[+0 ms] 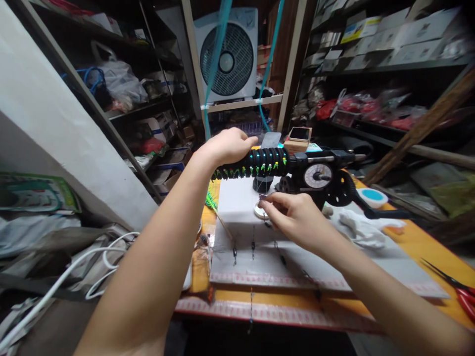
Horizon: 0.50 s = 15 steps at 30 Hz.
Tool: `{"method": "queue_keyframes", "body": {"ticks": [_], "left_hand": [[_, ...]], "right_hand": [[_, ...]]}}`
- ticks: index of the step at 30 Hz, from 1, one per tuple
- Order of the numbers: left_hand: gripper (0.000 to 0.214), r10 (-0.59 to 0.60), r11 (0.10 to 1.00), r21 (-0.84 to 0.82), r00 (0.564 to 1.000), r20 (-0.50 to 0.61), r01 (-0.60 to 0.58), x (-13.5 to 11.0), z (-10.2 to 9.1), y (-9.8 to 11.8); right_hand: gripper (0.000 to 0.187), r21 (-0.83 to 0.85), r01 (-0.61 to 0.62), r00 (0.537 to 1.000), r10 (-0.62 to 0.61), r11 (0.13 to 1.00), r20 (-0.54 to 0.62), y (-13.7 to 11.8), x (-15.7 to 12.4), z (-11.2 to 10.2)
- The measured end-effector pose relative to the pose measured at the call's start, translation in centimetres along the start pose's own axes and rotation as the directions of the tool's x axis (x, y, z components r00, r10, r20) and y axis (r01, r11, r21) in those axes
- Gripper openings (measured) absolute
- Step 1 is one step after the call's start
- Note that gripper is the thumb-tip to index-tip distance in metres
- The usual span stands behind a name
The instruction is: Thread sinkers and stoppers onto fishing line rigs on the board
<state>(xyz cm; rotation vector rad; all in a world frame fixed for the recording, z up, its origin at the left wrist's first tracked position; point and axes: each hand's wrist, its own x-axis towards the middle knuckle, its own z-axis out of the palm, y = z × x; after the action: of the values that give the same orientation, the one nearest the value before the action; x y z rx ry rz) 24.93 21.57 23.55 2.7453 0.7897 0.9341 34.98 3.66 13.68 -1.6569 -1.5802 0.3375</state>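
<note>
My left hand (230,146) is closed over the left end of a black ridged roller (269,160), with its fingertips hidden behind. Small green and yellow knots run along the roller's front. Below it, my right hand (291,212) is closed in a pinch; a small dark bit shows at its fingertips, too small to name. A round white disc (260,211) lies just under those fingertips. Joined to the roller's right end is a black winding device with a white dial (318,176) and a crank arm (378,211). Fine lines with small dark swivel-like pieces (234,254) hang in front.
A grey-white board (237,222) lies on the orange table (426,247). Red-handled scissors (465,299), a crumpled white cloth (361,228) and a white-and-blue round container (372,197) are at the right. A box fan (228,54) stands behind, between loaded shelves. White cables (100,252) hang at left.
</note>
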Motion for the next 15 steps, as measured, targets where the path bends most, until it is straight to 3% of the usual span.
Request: {"method": "queue_keyframes", "body": {"ticks": [2,3,4,6,7,8,9,10,11,12,13,15], "left_hand": [[0.015,0.074,0.997,-0.014,0.984,-0.161,-0.078,-1.5,-0.3,0.7],[0.015,0.150,0.986,-0.023,0.937,-0.316,-0.166,-2.7,-0.4,1.4],[0.019,0.219,0.961,-0.040,0.842,-0.492,-0.273,-4.2,-0.4,2.2],[0.019,0.186,0.893,-0.180,0.704,-0.686,-0.412,-8.1,-0.2,4.4],[0.017,0.098,0.857,-0.309,0.720,-0.687,-0.412,-10.2,0.1,5.6],[0.016,-0.021,0.809,-0.464,0.771,-0.636,-0.361,-12.3,0.5,6.8],[0.017,-0.135,0.732,-0.631,0.852,-0.505,-0.258,-14.3,1.0,7.8],[0.020,-0.216,0.629,-0.771,0.929,-0.301,-0.104,-16.0,1.5,8.8],[0.026,-0.266,0.514,-0.853,0.962,-0.060,0.089,-17.5,2.1,9.5],[0.039,-0.254,0.404,-0.880,0.955,0.153,0.248,-18.8,2.6,10.1],[0.046,-0.205,0.293,-0.877,0.921,0.331,0.380,-19.7,3.2,10.6],[0.041,-0.103,0.098,-0.825,0.830,0.548,0.556,-21.3,4.2,11.3]], "right_hand": [[0.032,0.006,0.001,1.000,-0.001,1.000,0.024,-0.3,-0.5,-0.5],[0.034,0.019,-0.002,0.999,0.002,1.000,0.038,-0.5,-0.9,-0.9],[0.035,0.037,-0.009,0.999,0.007,0.999,0.053,-0.8,-1.4,-1.4],[0.040,0.085,-0.033,0.995,0.025,0.996,0.097,-1.4,-2.5,-2.5],[0.042,0.139,-0.067,0.990,0.049,0.988,0.130,-1.8,-3.0,-3.1],[0.045,0.215,-0.118,0.982,0.081,0.970,0.173,-2.0,-3.6,-3.6],[0.046,0.314,-0.189,0.967,0.120,0.931,0.227,-2.3,-4.0,-4.0],[0.047,0.405,-0.259,0.946,0.147,0.877,0.288,-2.5,-4.4,-4.4],[0.046,0.485,-0.322,0.925,0.159,0.813,0.346,-2.7,-4.8,-4.7],[0.045,0.547,-0.368,0.906,0.158,0.752,0.393,-2.8,-5.0,-4.9],[0.043,0.586,-0.397,0.892,0.147,0.706,0.428,-2.9,-5.2,-5.0],[0.040,0.640,-0.428,0.878,0.127,0.638,0.461,-2.7,-5.5,-5.1]]}}
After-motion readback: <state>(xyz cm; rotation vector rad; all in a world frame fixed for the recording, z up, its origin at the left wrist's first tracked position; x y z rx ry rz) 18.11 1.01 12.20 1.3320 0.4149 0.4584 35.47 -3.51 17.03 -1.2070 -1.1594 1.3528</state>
